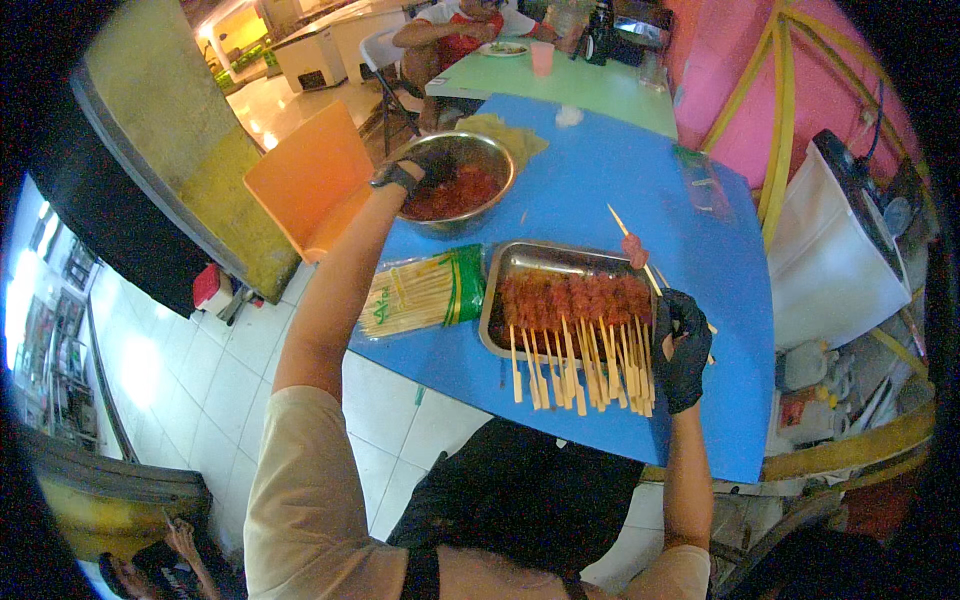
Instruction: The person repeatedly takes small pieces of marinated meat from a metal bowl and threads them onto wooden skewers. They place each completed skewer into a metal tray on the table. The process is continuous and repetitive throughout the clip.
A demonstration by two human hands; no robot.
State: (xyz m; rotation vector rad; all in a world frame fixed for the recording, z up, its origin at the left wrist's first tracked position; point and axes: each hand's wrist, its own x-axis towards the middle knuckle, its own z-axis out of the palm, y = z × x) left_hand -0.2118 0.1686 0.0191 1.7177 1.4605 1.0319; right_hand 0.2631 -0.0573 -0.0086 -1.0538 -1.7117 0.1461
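Observation:
My right hand [684,356], in a black glove, grips a bamboo skewer [619,220] whose tip points up and away. A small clump of red meat [635,251] is threaded partway down it. Beside that hand, a steel tray [491,330] holds several meat skewers [574,300] laid side by side, their flat wooden handles over the near rim. Farther left, my gloved left hand [435,166] reaches into a round steel bowl [506,191] of red marinated meat [457,196]. Its fingers are dark and partly hidden there, so their grip is unclear.
A plastic pack of bamboo skewers [412,296] lies left of the tray on the blue table [577,184]. An orange chair [315,176] stands beyond the left edge. Across a green table [600,97] sits a person [472,34] near a plate [502,49] and pink cup [541,60].

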